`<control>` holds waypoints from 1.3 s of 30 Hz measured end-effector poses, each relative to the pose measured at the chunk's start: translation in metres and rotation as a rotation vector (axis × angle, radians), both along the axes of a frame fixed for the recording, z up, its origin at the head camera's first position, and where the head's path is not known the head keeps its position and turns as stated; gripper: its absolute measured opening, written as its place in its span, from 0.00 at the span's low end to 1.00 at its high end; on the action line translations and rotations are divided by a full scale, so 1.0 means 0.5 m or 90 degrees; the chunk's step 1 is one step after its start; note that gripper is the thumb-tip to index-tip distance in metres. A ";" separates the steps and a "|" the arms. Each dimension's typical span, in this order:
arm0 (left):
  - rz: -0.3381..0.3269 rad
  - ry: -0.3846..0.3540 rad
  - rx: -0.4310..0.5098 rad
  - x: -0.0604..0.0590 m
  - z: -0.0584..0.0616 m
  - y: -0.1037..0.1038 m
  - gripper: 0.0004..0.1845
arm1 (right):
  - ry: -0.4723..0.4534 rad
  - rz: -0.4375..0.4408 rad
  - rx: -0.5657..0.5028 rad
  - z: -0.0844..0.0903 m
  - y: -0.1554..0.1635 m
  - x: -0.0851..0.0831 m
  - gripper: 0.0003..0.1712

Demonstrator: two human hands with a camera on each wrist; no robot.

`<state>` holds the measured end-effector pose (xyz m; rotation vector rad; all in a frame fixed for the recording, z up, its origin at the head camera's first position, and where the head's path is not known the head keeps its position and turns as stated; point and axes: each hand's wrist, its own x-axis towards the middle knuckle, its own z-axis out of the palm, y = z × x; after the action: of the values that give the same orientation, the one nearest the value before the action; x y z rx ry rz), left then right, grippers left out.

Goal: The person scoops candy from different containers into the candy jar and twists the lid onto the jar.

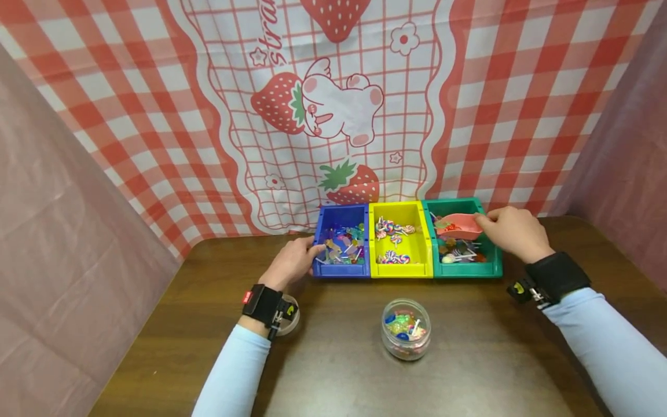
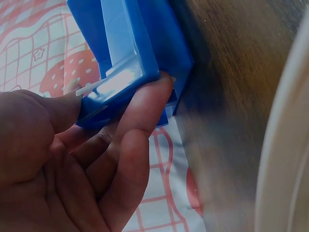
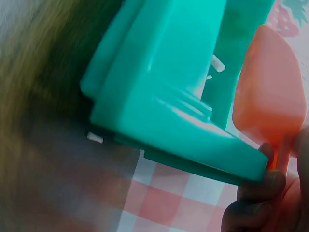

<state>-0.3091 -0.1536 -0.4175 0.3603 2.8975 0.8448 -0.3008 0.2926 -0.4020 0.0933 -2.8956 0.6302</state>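
Note:
My left hand (image 1: pixel 292 262) grips the left wall of the blue bin (image 1: pixel 341 270), thumb over the rim and fingers against the outside, as the left wrist view shows. Clear and coloured candy-like pieces lie in that bin. In my right hand (image 1: pixel 517 231) is the handle of a pink scoop (image 1: pixel 465 230), with some red and green bits in its bowl. The scoop is over the back part of the green bin (image 1: pixel 469 270), which holds dark, orange and white pieces with sticks. In the right wrist view, the scoop's underside (image 3: pixel 270 87) faces the camera beside the bin's wall.
Between the two bins stands a yellow bin (image 1: pixel 409 270) with swirled lollipops. Nearer on the wooden table (image 1: pixel 339 370) is a glass jar (image 1: pixel 406 349) partly filled with colourful pieces. A round lid-like ring (image 1: pixel 292 326) lies under my left wrist. A checked strawberry cloth (image 1: pixel 495 116) hangs behind.

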 end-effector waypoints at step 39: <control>0.013 0.018 -0.001 0.000 -0.005 0.005 0.17 | -0.051 0.185 -0.141 0.089 -0.065 0.107 0.25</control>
<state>-0.3093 -0.1509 -0.4200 0.3459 2.9317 0.8483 -0.2473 0.2600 -0.3575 0.4744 -2.8885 1.0205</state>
